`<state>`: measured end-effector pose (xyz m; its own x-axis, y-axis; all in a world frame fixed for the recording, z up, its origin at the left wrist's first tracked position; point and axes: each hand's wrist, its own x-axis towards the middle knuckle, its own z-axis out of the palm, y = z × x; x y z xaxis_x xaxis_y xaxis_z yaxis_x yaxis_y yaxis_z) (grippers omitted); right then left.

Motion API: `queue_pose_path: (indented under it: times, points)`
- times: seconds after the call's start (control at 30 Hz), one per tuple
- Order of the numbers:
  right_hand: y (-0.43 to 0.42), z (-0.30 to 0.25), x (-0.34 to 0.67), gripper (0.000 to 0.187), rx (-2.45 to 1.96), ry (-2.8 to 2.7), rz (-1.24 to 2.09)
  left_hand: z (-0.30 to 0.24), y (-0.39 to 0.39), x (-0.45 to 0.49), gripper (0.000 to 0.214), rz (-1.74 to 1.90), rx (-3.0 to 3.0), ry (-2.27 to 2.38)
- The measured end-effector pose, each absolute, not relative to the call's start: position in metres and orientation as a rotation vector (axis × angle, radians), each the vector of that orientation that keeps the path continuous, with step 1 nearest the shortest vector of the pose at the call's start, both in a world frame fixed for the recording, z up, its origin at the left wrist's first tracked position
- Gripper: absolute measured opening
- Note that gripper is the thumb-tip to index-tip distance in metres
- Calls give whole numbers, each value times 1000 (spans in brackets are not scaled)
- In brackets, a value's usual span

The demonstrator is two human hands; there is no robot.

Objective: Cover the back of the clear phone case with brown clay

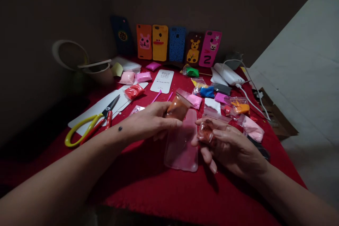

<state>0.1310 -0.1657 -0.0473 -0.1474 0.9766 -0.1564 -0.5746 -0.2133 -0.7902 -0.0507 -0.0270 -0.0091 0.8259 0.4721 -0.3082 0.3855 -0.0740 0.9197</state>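
Note:
My left hand (156,118) is closed on a small clear bag of orange-brown clay (177,106), its thumb across the near side. In my right hand (233,141) a second small bag, with reddish-brown clay (205,132) in it, is pinched between thumb and fingers. Under and between both hands a translucent phone case (182,148) lies flat on the red cloth (143,180). Close to the right hand are bags of white clay (212,105) and pale pink clay (253,129). Two thin pink tools (156,96) lie beyond the left hand.
Scissors (92,123) with yellow and red handles rest on white sheets at left. Several decorated phone cases (160,43) stand along the back wall. More clay bags (207,91) are scattered at right, near a white power strip (229,74) with a cable. A cup (99,72) stands back left.

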Motion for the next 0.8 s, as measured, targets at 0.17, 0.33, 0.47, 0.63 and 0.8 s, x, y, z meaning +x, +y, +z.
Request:
queue_pose_path:
  times: [0.17, 0.33, 0.47, 0.63, 0.8]
  points:
    - [-166, -49, 132, 18, -855, -677, 1639, -9, -7, -56, 19, 304, 1871, 979]
    - [-165, -52, 133, 22, -927, -665, 1647, -18, 7, -44, 25, 216, 1851, 934]
    - [-163, -53, 133, 27, -971, -684, 1634, -16, 24, -21, 22, 284, 1874, 943]
    - [-165, -52, 133, 35, -1101, -729, 1559, 0, 18, -14, 16, 462, 1944, 926]
    - [-168, -46, 132, 34, -1271, -940, 1509, 12, -29, -32, 36, 130, 1888, 573]
